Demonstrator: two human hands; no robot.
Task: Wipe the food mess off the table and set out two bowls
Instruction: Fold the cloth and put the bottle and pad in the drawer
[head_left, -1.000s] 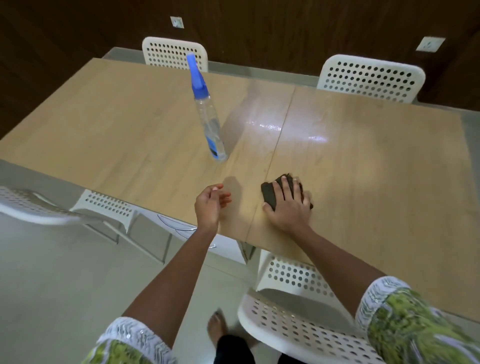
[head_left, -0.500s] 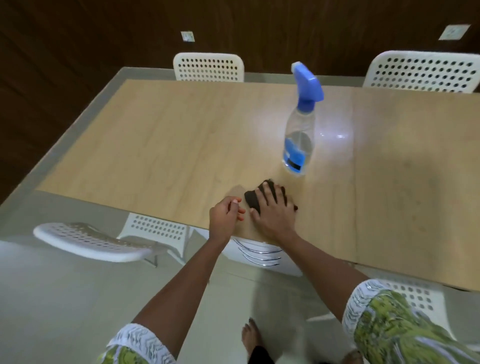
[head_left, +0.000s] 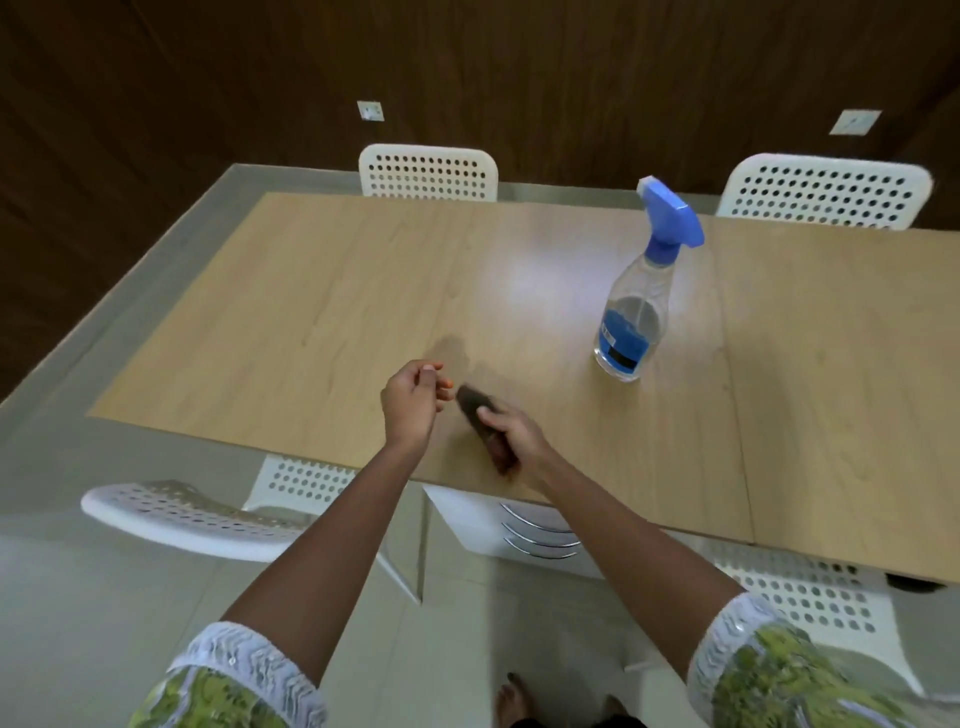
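A dark cloth (head_left: 475, 413) is on the wooden table (head_left: 322, 322) close to its near edge. My right hand (head_left: 514, 436) grips the cloth, with fingers and thumb curled round its bunched body. My left hand (head_left: 413, 405) hovers just left of the cloth, over the table's near edge. Its fingers are loosely curled and hold nothing that I can see. A faint damp patch (head_left: 457, 345) shows on the wood just beyond the hands. No bowls are in view.
A clear spray bottle (head_left: 636, 317) with a blue trigger head stands on the table to the right of the hands. White perforated chairs stand at the far side (head_left: 428, 171) and the near side (head_left: 182, 514). A dark wall runs behind.
My right hand lay flat on the cloth; now it curls round it, and the cloth is bunched. Both hands have moved left of the spray bottle along the near edge.
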